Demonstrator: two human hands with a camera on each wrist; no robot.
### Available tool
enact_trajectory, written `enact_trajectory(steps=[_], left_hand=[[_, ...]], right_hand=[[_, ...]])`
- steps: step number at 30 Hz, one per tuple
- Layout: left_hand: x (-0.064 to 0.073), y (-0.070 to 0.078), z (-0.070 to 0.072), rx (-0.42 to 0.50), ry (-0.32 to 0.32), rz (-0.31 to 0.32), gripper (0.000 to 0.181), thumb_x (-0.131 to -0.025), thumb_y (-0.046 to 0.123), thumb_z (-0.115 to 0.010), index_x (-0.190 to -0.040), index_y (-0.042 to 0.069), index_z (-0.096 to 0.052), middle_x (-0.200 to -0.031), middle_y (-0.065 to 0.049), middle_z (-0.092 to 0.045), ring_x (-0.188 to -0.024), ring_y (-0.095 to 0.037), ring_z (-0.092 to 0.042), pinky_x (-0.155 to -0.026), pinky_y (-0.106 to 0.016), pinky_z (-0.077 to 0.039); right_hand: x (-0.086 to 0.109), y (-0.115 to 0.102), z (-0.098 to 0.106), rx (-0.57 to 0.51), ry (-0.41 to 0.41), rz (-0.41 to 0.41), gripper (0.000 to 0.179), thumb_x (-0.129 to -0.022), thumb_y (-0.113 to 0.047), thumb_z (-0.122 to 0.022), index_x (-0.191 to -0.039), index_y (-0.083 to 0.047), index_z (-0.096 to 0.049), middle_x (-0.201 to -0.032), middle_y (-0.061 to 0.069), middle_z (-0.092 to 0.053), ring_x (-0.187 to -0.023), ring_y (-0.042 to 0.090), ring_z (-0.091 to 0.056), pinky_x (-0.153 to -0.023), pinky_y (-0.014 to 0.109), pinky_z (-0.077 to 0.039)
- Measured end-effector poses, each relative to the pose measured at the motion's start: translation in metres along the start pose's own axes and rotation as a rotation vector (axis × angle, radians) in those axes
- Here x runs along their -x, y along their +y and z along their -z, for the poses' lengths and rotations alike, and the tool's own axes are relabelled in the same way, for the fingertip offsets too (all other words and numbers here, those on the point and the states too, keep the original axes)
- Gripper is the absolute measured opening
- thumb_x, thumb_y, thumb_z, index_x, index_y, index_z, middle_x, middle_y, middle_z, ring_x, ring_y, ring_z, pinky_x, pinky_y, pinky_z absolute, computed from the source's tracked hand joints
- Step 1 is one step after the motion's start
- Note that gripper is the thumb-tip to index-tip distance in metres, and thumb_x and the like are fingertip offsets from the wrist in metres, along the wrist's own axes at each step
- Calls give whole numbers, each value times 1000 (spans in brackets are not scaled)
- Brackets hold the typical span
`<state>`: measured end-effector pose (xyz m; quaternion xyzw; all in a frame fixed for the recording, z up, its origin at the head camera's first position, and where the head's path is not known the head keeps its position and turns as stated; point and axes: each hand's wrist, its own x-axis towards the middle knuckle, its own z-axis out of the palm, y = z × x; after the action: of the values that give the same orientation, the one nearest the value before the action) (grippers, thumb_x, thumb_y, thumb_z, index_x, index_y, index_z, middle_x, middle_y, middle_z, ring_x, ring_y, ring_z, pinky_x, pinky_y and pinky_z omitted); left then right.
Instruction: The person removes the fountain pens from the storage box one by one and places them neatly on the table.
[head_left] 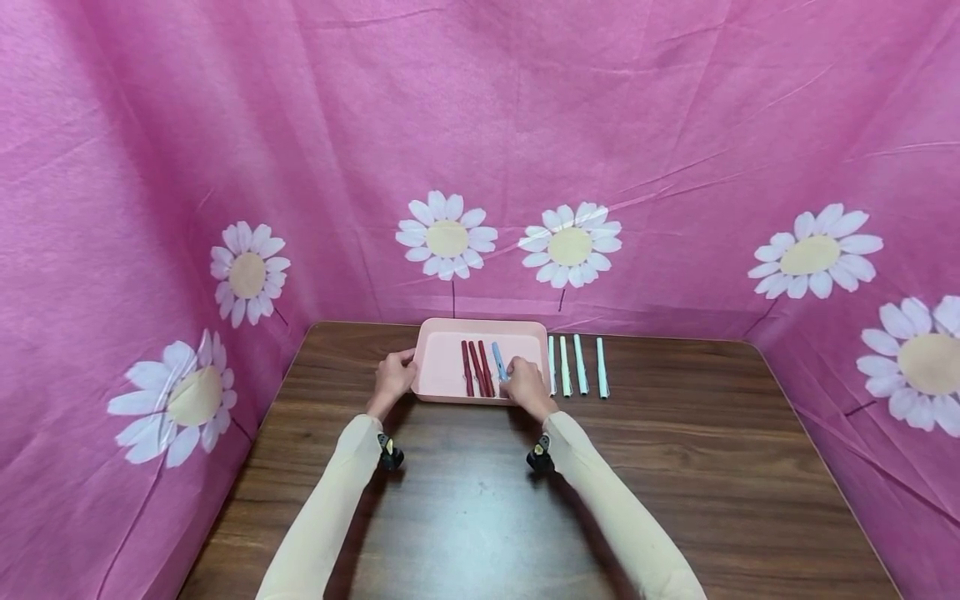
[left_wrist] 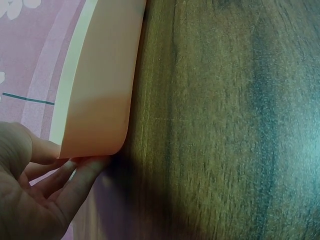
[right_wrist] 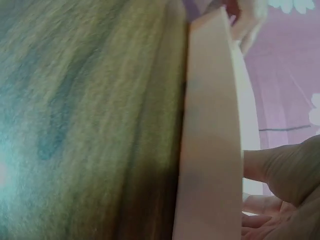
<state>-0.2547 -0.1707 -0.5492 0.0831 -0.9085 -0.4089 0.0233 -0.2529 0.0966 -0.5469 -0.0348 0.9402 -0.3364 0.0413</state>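
Note:
A pink tray (head_left: pixel 442 398) lies near the table's far edge. My left hand (head_left: pixel 394 375) grips its left end; in the left wrist view the thumb is at the rim and the fingers lie against the outer wall. Inside the tray, three dark red pens (head_left: pixel 472 368) lie side by side. Just right of them is a light blue pen (head_left: pixel 498 358), slightly slanted. My right hand (head_left: pixel 528 385) reaches over the tray's front right part and pinches that pen near its close end. In the right wrist view the tray wall hides the fingertips and pen.
Several pale green and pale blue pens (head_left: pixel 581 367) lie in a row on the wooden table (head_left: pixel 690 450), just right of the tray. A pink curtain (head_left: pixel 637 125) with white daisies hangs behind the table and along both sides.

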Motion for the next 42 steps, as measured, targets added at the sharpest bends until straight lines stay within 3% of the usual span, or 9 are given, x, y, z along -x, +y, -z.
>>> enact_trajectory(steps=[6, 17, 24, 29, 42], left_hand=[[1, 0, 0, -5, 6, -19, 43, -95, 9, -57, -135, 5, -70, -129, -22, -70, -104, -40, -65, -98, -58, -51], [2, 3, 0, -8, 6, -35, 41, -97, 8, -56, -135, 3, -70, -127, -23, -71, -100, -39, -64, -95, -57, -52], [2, 2, -1, -32, 20, -44, 41, -96, 7, -54, -134, 2, -70, -128, -24, -70, -108, -42, -66, -98, -59, -51], [2, 2, -1, -27, 22, -40, 41, -95, 7, -55, -133, 3, -71, -128, -24, -70, -108, -43, -66, -98, -59, -51], [2, 2, -1, -29, 25, -40, 41, -95, 8, -55, -133, 4, -71, -129, -24, -69, -108, -43, -66, -97, -59, -51]], right_hand=[[1, -1, 13, -95, -34, -69, 27, -80, -6, -76, -101, 7, -67, -90, 14, -70, -82, 26, -62, -80, 41, -55], [3, 1, 15, -203, -91, -131, 16, -91, -2, -65, -104, 7, -63, -76, 13, -73, -60, 11, -63, -56, 20, -45], [6, 5, 14, -124, -57, -70, 8, -85, 2, -64, -92, 4, -62, -75, 9, -64, -66, 18, -55, -57, 24, -44], [6, 5, 17, -71, -44, -78, 9, -85, 0, -66, -84, -2, -57, -75, 6, -58, -67, 19, -53, -58, 28, -43], [12, 9, 13, 127, 50, 30, 9, -84, -3, -71, -76, -3, -67, -73, 11, -65, -68, 29, -62, -67, 48, -54]])
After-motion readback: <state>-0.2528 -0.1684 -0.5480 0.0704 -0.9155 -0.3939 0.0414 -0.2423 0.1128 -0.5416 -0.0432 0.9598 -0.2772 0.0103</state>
